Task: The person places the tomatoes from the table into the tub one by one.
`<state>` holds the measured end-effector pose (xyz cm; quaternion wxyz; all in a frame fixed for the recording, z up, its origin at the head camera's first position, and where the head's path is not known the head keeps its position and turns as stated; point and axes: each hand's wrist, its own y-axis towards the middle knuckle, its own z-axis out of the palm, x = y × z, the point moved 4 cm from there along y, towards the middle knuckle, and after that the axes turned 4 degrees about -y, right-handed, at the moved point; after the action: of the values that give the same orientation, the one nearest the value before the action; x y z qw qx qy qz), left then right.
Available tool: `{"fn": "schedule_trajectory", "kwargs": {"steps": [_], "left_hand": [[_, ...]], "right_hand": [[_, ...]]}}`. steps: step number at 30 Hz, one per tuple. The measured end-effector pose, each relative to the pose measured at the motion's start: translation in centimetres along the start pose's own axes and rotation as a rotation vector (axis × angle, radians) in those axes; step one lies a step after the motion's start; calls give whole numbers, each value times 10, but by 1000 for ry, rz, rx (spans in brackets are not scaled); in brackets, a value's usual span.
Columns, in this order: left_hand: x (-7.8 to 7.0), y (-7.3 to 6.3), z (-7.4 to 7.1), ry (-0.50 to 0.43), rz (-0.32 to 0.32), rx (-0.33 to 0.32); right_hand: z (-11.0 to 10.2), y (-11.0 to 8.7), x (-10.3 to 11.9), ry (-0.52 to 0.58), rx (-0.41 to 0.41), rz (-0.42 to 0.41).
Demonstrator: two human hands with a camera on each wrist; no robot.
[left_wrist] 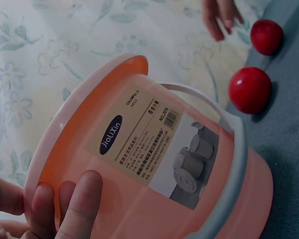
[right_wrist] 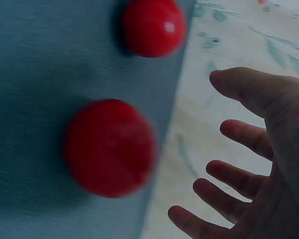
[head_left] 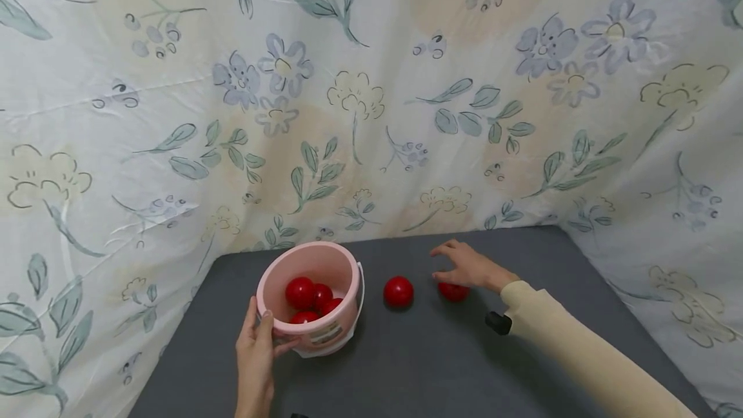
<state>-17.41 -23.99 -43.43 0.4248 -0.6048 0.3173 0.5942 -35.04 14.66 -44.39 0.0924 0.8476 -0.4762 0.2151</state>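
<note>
A pink bucket (head_left: 307,257) stands tilted on the dark table, with several shiny red balls (head_left: 300,293) inside. My left hand (head_left: 255,347) grips the bucket at its near left rim. In the left wrist view, the fingers (left_wrist: 84,199) lie against the pink wall beside a printed label (left_wrist: 149,144). To the right of the bucket lies one red ball (head_left: 398,292). My right hand (head_left: 467,266) hovers over another red ball (head_left: 453,292), partly hiding it in the head view. The right wrist view shows its fingers (right_wrist: 239,179) spread, apart from the ball and holding nothing.
A floral cloth (head_left: 371,115) hangs behind the dark grey table (head_left: 418,366) and along both sides. The bucket's white handle (head_left: 362,295) hangs down on its right side. A small black object (head_left: 498,323) sits at the right wrist.
</note>
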Motion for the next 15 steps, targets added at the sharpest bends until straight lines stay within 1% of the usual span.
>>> {"fn": "schedule_trajectory", "kwargs": {"steps": [3,8,11,15], "left_hand": [[-1,0,0,-13,8,10],[-2,0,-1,-9,7,9],[-1,0,0,10,-3,-2],[-1,0,1,21,-12,-14]], "right_hand": [[16,-5,-9,21,0,11],[37,-16,-21,31,-32,40],[46,-20,-25,32,-46,52],[52,-21,-26,51,-56,64]]}}
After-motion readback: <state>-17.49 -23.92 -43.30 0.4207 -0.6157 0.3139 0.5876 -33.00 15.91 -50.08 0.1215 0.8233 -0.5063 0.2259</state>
